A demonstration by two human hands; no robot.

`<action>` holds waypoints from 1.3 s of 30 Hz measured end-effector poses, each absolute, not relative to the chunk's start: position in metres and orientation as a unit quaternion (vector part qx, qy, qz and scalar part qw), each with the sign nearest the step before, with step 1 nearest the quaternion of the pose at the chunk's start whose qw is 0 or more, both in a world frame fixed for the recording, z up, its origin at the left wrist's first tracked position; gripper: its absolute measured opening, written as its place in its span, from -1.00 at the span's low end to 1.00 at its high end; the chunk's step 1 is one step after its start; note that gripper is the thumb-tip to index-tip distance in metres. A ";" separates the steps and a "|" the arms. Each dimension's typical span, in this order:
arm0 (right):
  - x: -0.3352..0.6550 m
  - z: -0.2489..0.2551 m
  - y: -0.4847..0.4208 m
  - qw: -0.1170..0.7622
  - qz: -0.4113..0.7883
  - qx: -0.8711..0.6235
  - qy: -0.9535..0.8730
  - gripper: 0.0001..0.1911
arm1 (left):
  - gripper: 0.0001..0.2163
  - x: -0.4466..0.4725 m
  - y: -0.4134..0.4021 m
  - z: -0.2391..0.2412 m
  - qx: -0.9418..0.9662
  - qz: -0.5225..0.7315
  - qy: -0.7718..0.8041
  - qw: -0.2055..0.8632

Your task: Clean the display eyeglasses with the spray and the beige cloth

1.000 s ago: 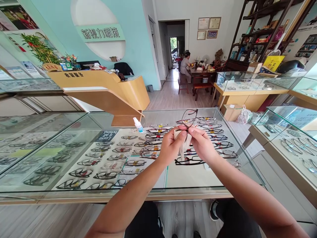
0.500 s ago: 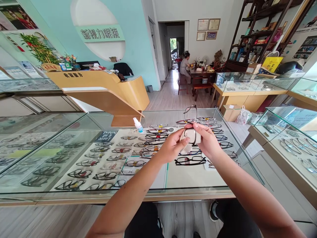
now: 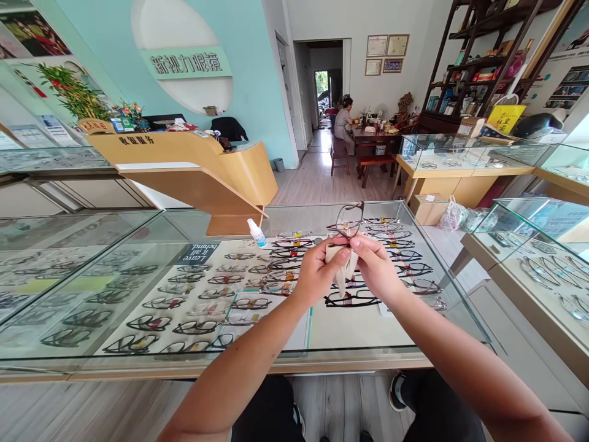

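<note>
Above the glass counter, both my hands meet around one pair of eyeglasses [image 3: 350, 219]. One lens in its dark frame rises over my fingers; the other part is hidden by the cloth and hands. My left hand [image 3: 319, 267] is closed, its thumb pressing a pale cleaning cloth [image 3: 343, 270] against the glasses. The cloth hangs down in a point between my hands. My right hand [image 3: 375, 261] pinches the eyeglasses near the middle of the frame. Below them, a black-framed pair [image 3: 353, 299] lies in the display.
The glass showcase [image 3: 368, 334] holds rows of eyeglasses. A small white spray bottle [image 3: 257, 233] stands on it, left of my hands. Further off are a wooden reception desk [image 3: 248, 169], another showcase [image 3: 464, 153] and a person [image 3: 345, 123] seated at a table.
The eyeglasses have tilted and shifted slightly left and down. My left thumb has moved over the cloth, which now bunches around the near lens and hangs lower.
</note>
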State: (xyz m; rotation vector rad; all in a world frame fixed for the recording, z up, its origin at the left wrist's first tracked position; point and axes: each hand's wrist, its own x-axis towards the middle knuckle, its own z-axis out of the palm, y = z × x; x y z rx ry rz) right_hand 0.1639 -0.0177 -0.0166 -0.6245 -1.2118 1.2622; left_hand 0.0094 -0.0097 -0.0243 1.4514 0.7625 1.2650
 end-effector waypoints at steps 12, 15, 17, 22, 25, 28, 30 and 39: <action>0.183 -0.013 -0.008 0.610 0.471 -0.273 -0.576 -0.77 | -0.45 -0.006 0.004 -0.012 0.671 0.454 0.322 0.490; 0.189 -0.011 -0.006 0.621 0.471 -0.274 -0.563 -0.77 | -0.46 -0.010 0.010 -0.015 0.612 0.478 0.332 0.536; 0.192 -0.008 -0.006 0.609 0.476 -0.270 -0.574 -0.76 | -0.44 -0.011 0.012 -0.014 0.555 0.510 0.336 0.565; 0.188 -0.003 -0.013 0.529 0.500 -0.286 -0.624 -0.77 | -0.38 -0.012 0.017 -0.010 0.459 0.567 0.344 0.592; 0.183 -0.004 -0.014 0.510 0.500 -0.305 -0.630 -0.73 | -0.39 -0.013 0.018 -0.008 0.432 0.582 0.355 0.590; 0.181 -0.007 -0.013 0.510 0.490 -0.310 -0.635 -0.71 | -0.41 -0.014 0.018 -0.007 0.427 0.583 0.359 0.591; 0.181 -0.008 -0.012 0.508 0.478 -0.317 -0.643 -0.71 | -0.42 -0.014 0.018 -0.006 0.434 0.580 0.354 0.592; 0.178 -0.003 -0.013 0.475 0.471 -0.322 -0.670 -0.73 | -0.48 -0.023 0.021 -0.009 0.541 0.526 0.333 0.566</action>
